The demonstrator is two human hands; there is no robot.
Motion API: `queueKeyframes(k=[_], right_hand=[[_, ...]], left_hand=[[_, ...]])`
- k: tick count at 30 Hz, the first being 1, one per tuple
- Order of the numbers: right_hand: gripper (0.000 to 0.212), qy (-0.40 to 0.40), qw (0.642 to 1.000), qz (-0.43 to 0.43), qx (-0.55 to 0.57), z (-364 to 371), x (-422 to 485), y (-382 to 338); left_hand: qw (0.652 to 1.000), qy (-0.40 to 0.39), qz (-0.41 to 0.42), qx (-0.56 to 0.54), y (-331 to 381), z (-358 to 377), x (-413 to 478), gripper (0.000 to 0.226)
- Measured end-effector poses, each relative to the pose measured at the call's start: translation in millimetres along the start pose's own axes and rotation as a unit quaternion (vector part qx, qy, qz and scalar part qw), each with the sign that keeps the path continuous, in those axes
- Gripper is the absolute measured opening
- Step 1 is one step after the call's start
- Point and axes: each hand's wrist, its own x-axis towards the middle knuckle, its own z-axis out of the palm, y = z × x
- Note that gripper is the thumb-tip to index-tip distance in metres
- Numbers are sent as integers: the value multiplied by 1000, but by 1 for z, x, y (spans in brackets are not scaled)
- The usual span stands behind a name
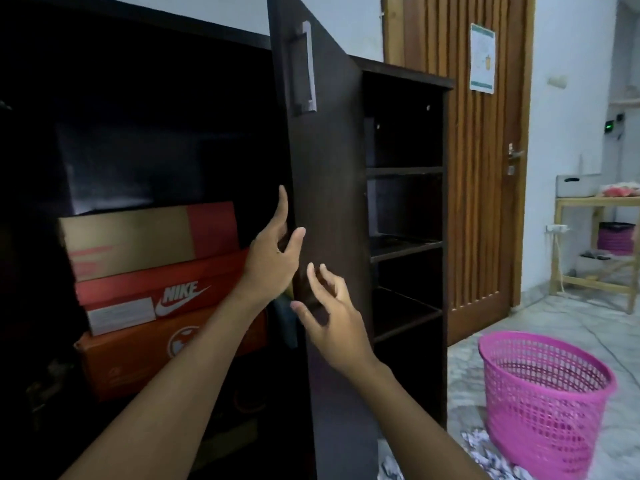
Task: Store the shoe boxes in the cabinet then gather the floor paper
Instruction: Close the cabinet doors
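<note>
Left hand (273, 252) raised at the free edge of the open cabinet door (329, 188): fingers extended upward along the inner side, thumb on the outer face, so the edge sits loosely between them; a light hold rather than a closed fist. Right hand (332, 317) lower, just in front of the same door, fingers spread and slightly curled, holding nothing; whether the fingertips touch the panel cannot be told. Cabinet (138, 98) is dark wood, its interior deep in shadow. Three shoe boxes stacked inside on the left: tan-and-red box (145, 237) on top, red Nike box (156, 296) in the middle, orange box (138, 358) at the bottom, partly covered by the left forearm. Right of the door, an open shelf unit (405, 209) with several bare shelves. Behind it a slatted wooden room door (485, 168) with a paper notice. Pale tiled floor; pink mesh basket (543, 400) standing on it. Torn floor paper (485, 459) lies scattered beside the basket, cut off by the bottom edge. Items under the box stack too dark to identify.
</note>
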Motion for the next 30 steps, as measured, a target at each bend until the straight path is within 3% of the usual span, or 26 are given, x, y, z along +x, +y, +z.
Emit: queueKeyframes(k=[7,15,23,30], right_hand=[[77,-85,991,-17,-104,52,43,-3],[89,-96,974,-14,-204,97,99,20],[91,-71,984,-32,-159,112,108,40],[78,-174,980,60,-72,58,105,17]], left_hand=[[997,59,-51,15,-62,-33,29,61],[988,112,-105,13,-128,-40,66,53],[989,124,-79,20,-141,-36,65,52],[980,71,-182,31,-106,-57,40,49]])
